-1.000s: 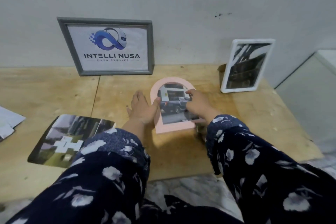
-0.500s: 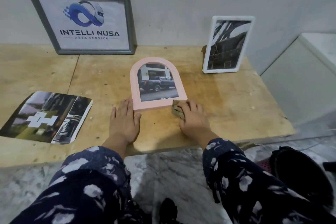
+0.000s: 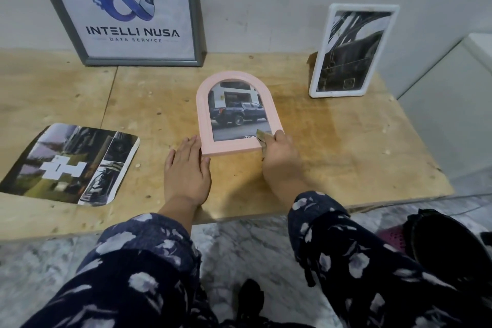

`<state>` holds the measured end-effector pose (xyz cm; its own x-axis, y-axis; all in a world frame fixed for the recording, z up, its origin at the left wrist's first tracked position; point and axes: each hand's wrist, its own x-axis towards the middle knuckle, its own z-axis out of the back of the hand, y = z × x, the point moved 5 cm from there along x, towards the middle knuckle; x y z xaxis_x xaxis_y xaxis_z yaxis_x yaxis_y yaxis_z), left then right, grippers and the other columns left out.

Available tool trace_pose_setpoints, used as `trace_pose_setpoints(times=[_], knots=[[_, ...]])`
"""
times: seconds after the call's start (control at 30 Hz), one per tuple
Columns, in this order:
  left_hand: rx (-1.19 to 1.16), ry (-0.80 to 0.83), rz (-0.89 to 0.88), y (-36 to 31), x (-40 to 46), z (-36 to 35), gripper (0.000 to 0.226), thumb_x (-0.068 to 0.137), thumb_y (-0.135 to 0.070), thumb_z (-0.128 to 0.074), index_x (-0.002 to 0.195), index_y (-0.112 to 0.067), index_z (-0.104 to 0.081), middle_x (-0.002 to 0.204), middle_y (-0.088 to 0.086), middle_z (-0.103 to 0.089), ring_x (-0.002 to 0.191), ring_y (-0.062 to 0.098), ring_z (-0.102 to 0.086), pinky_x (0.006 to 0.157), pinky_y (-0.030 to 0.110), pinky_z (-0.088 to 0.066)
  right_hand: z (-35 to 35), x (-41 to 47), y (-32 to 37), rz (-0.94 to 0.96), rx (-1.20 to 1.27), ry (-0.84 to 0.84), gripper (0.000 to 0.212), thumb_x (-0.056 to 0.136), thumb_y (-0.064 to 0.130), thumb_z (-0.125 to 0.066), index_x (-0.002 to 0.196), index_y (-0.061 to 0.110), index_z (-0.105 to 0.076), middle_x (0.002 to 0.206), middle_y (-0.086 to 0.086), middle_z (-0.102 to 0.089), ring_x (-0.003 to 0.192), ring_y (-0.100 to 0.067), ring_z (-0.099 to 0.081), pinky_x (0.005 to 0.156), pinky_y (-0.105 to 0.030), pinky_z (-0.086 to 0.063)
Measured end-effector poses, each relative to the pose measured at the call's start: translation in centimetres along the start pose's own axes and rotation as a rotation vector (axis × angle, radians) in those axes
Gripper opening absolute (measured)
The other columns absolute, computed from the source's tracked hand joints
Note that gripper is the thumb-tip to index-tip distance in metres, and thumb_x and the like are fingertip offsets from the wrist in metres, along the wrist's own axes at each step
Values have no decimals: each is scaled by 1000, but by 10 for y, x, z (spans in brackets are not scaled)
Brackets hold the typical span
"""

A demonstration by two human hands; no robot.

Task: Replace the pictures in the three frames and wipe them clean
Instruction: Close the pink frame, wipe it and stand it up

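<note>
cloth (image 3: pixel 262 140) had climbed from the worktop (image 3: pixel 346 141) onto the pink arched frame's (image 3: pixel 205 114) lower right corner within half a second, pinched in the right hand (image 3: pixel 279 157): wiping looked begun. left hand (image 3: pixel 186 168) lay spread flat, touching its lower left corner mid-worktop; bare board stretched right, front edge close.

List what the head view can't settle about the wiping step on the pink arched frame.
- Right hand: fingers curl over a small greyish cloth; most of the cloth is hidden beneath them.
- Pink arched frame: its lower right corner is covered by that hand.
- Left hand: lies flat at the frame's lower left corner; pressure unreadable.
- Cleanliness of the frame's glass: smudges too small to see.
</note>
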<state>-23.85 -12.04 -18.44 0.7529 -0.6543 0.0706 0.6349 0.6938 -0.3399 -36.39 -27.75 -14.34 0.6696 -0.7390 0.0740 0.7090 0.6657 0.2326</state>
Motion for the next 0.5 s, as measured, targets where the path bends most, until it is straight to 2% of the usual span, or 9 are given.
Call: trace_pose_setpoints(times=[0.13, 0.23, 0.33, 0.43, 0.5], knots=[[-12, -17, 14, 1, 0, 0, 47, 102, -33, -28, 148, -21, -34, 155, -5, -32, 145, 11, -20, 118, 33, -7, -12, -1, 36, 143, -38, 92, 43, 96, 11, -32, 135, 15, -48, 119, -8, -49, 109, -25, -45, 84, -32, -36], [-22, -18, 11, 1, -1, 1, 46, 102, -30, -29, 147, -21, -34, 155, -5, -32, 145, 11, -20, 118, 33, -7, -12, 2, 59, 202, 4, 173, 42, 95, 12, -38, 134, 20, -52, 115, -6, -51, 107, -24, -48, 87, -33, -40], [-21, -3, 0, 1, 0, 1, 48, 101, -31, -25, 148, -20, -33, 156, -5, -31, 146, 11, -19, 118, 33, -7, -5, 6, 79, 243, 165, 255, 37, 89, 6, -48, 118, 23, -64, 105, -3, -59, 99, -24, -57, 77, -31, -45], [-5, 22, 6, -1, -2, 4, 62, 93, -44, -16, 148, -19, -32, 154, -3, -33, 144, 13, -22, 116, 34, -10, 23, 24, 78, 96, 472, 147, 31, 88, 5, -52, 108, 24, -67, 105, 1, -67, 93, -21, -61, 78, -33, -51], [-14, 5, 24, -5, 4, 9, 69, 87, -55, -19, 145, -20, -33, 149, -1, -39, 137, 16, -31, 110, 37, -18, 41, 48, 68, -54, 625, 86, 24, 88, 10, -54, 107, 23, -60, 102, 1, -64, 93, -21, -60, 80, -35, -52]])
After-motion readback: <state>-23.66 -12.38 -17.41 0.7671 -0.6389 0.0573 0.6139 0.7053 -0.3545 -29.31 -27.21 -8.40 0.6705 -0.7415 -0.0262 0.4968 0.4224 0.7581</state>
